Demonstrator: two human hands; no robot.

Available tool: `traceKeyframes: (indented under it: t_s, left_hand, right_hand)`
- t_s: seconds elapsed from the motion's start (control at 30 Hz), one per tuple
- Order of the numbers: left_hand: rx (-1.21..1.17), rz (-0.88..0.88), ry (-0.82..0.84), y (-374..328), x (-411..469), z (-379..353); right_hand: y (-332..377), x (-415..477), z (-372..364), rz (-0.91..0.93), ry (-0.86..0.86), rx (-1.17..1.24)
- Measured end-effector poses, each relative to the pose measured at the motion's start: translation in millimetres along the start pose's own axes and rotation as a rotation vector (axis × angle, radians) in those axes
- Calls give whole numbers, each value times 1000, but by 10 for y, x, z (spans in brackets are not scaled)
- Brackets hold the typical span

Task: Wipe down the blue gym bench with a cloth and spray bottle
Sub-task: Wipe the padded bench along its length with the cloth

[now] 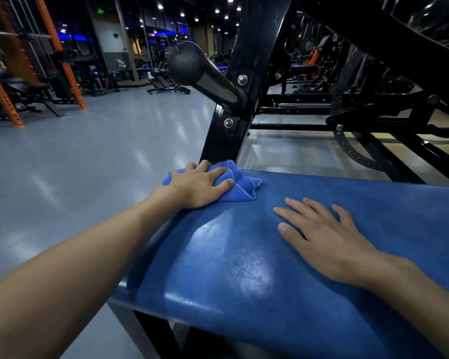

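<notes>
Spotter: Cloth (pixel 240 183) work, head view, the only view. Left hand (pixel 201 186) sits on a bunched blue cloth at the far left corner of the blue bench (pixel 244 268). Its fingers are curved over the bunch and clamped on it, pressing down. Loose folds spill out past the fingertips and to their right.

Logger: Right hand?

Spotter: Right hand (pixel 327 237) lies flat on the pad, fingers straight and spread, holding nothing. A strip of bare pad lies between its fingertips and the cloth. A black post (pixel 233 104) rises just beyond the left fingertips, and a round-ended bar (pixel 192 66) juts from it higher up.

Logger: Spray bottle?

Spotter: Not in view. There is a sheen on the pad on the near side of both sets of fingers; damp or lamp glare, cannot tell.

Logger: Step in hand?

Spotter: My reading is wiping, with the cloth at the corner. The next move likely calls for drawing the cloth off the corner toward the right fingertips, then over the patch beneath that palm. The right hand would have to lift or shift first. Pressure needs to stay even, the bunch should hold together under the fingers, and the knuckles must clear the post.
</notes>
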State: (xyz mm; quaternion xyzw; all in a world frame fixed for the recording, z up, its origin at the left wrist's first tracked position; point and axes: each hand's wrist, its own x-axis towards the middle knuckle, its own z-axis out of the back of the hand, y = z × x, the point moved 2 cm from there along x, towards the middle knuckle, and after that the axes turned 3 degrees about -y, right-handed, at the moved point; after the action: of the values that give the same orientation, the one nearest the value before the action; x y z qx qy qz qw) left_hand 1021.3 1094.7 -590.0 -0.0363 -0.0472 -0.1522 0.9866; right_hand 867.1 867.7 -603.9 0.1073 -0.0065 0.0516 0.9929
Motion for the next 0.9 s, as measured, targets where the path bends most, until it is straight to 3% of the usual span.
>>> traceKeyframes:
  t_s: [0.3, 0.43, 0.6, 0.9]
  left_hand:
    - [55, -37, -71, 143, -1575, 108]
    - [53, -34, -74, 133, -1835, 142]
    - [44, -7, -73, 137, -1438, 128]
    - [-16, 115, -8, 137, 170, -1]
  right_hand:
    - [63, -30, 42, -9, 16, -53]
    - [165, -4, 91, 47, -22, -1]
    - [221, 99, -28, 45, 46, -45]
    - [224, 127, -42, 40, 43, -66]
